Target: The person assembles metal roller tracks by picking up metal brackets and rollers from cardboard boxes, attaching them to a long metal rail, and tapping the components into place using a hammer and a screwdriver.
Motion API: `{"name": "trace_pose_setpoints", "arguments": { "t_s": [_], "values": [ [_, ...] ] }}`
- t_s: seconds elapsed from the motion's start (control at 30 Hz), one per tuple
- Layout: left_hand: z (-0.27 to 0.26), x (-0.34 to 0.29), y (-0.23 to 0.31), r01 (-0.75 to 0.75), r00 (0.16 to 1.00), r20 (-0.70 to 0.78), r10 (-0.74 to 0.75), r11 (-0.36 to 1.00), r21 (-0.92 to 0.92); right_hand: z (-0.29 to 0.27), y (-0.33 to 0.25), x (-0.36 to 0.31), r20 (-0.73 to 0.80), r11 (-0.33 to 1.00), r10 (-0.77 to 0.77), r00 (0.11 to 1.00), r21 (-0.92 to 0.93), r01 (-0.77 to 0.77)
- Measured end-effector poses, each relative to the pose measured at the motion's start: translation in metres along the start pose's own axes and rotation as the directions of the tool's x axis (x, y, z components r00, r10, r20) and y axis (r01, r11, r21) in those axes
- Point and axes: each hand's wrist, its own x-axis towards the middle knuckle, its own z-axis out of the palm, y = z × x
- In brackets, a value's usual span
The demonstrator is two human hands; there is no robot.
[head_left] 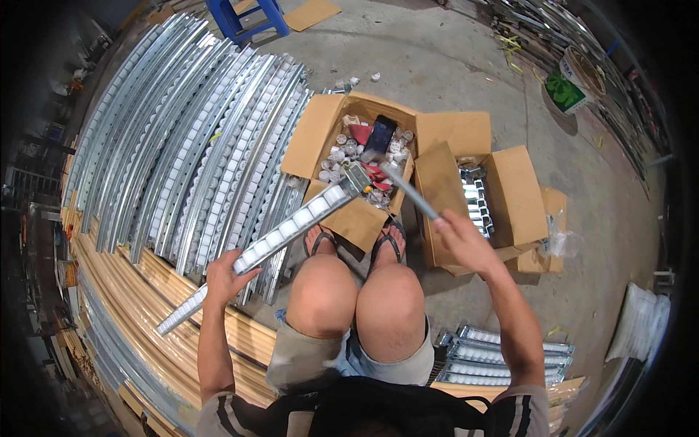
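Note:
My left hand (pixel 226 277) is closed around a roller track (pixel 291 226), a metal channel lined with white rollers. The track slants up from the lower left, and its far end carries a metal end bracket (pixel 356 178) over the near edge of an open cardboard box (pixel 313 136). In my right hand (pixel 466 239) is a hammer (pixel 413 193), gripped by its grey handle. The hammer's slightly blurred head hangs over the box, just beyond the bracket and apart from it. Loose white rollers (pixel 335 154), red pieces and a dark phone-like object (pixel 381 134) lie inside the box.
Many roller tracks (pixel 182 138) lie side by side at the left, above tan lengths (pixel 145 291). A second open box (pixel 518 193) of metal brackets stands right. More short tracks (pixel 502 357) lie lower right. A blue stool (pixel 251 22) and a bucket (pixel 571 84) are farther off.

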Motion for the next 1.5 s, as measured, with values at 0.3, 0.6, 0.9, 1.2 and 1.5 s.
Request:
{"name": "trace_pose_setpoints", "arguments": {
  "t_s": [0.3, 0.6, 0.9, 1.2, 1.5],
  "values": [
    [-0.007, 0.001, 0.003, -0.035, 0.998, -0.044, 0.034, 0.999, -0.028, 0.017, 0.000, -0.010, 0.025, 0.861, 0.251, 0.968, 0.452, -0.235],
    [-0.010, 0.010, 0.008, -0.041, 0.998, -0.047, 0.041, 0.999, 0.002, 0.017, -0.018, -0.006, -0.067, 0.767, 0.248, 0.967, 0.622, -0.154],
    [-0.010, 0.013, 0.009, -0.047, 0.996, -0.074, 0.053, 0.995, 0.083, 0.036, -0.008, -0.004, 0.059, 0.894, 0.112, 0.992, 0.430, -0.127],
    [-0.065, 0.019, 0.025, 0.145, 0.930, -0.344, -0.128, 0.989, 0.024, 0.048, 0.039, -0.002, -0.132, 0.954, 0.195, 0.972, 0.257, -0.156],
    [-0.237, -0.007, 0.012, -0.051, 0.422, -0.727, -0.541, 0.787, -0.615, 0.146, 0.127, -0.029, -0.044, 0.965, 0.240, 0.970, 0.119, -0.233]
  ]
}}
